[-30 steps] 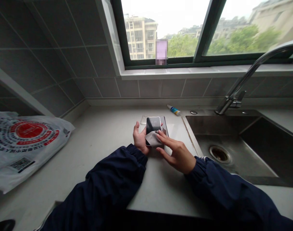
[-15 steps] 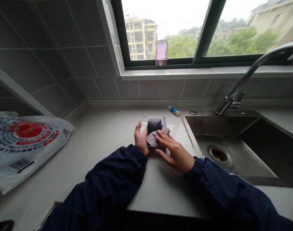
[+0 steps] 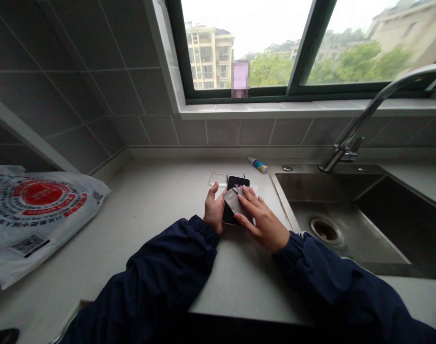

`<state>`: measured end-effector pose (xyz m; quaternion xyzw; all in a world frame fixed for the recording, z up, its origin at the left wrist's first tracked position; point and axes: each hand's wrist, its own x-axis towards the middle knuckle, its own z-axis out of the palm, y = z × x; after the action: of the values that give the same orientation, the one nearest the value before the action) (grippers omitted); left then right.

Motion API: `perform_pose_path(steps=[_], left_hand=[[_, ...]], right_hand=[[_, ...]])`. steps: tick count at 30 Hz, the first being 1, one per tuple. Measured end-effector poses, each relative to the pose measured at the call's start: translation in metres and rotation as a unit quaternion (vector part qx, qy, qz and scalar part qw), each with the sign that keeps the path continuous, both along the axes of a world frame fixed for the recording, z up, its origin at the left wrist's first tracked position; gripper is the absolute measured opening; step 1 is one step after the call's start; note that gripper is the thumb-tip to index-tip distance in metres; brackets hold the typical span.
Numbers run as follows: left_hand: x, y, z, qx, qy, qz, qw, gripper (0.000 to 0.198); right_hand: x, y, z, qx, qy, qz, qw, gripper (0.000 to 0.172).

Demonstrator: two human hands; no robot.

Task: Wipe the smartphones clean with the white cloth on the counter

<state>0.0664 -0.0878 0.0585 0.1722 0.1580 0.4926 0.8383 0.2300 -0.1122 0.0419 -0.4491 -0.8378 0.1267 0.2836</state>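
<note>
My left hand (image 3: 214, 210) is closed around a smartphone (image 3: 229, 216) from its left side, thumb pointing up. The phone's dark screen is lit with clock digits near the top. My right hand (image 3: 263, 222) presses a small grey cloth (image 3: 234, 198) onto the screen, fingers laid over the cloth. The cloth covers the middle of the phone. Just behind the phone lies a clear phone case (image 3: 215, 178) on the counter, with a dark-edged flat thing beside it that the phone mostly hides.
A glue-like tube (image 3: 257, 164) lies at the back by the sink (image 3: 347, 210). The faucet (image 3: 350, 129) arches over the sink at right. A white plastic bag (image 3: 42, 205) with red print rests on the left of the pale counter (image 3: 160, 210). A window is ahead.
The phone has shifted slightly right and tilted in my left hand, showing more of the clear case. My right hand has slid the cloth up the screen, and it now partly covers the clock.
</note>
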Motion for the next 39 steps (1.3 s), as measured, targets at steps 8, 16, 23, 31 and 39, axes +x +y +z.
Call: perform_pose_path(steps=[8, 16, 23, 31, 39], left_hand=[[0.001, -0.004, -0.002, 0.025, 0.010, -0.044, 0.999, 0.078], [-0.004, -0.001, -0.014, 0.063, 0.026, -0.129, 0.989, 0.079], [-0.005, -0.004, -0.007, 0.056, 0.032, -0.138, 0.988, 0.079], [-0.002, -0.009, -0.008, 0.068, 0.049, -0.242, 0.967, 0.080], [-0.003, -0.007, -0.014, 0.065, 0.079, -0.247, 0.964, 0.081]], right_hand=[[0.003, 0.003, 0.003, 0.027, -0.025, -0.080, 0.996, 0.063], [0.007, 0.005, 0.008, 0.085, -0.069, -0.174, 0.979, 0.062], [0.011, 0.010, 0.008, 0.091, -0.044, -0.147, 0.984, 0.055], [0.013, 0.010, 0.009, 0.101, 0.001, -0.123, 0.987, 0.050], [0.012, 0.008, 0.010, 0.102, -0.036, -0.074, 0.991, 0.044]])
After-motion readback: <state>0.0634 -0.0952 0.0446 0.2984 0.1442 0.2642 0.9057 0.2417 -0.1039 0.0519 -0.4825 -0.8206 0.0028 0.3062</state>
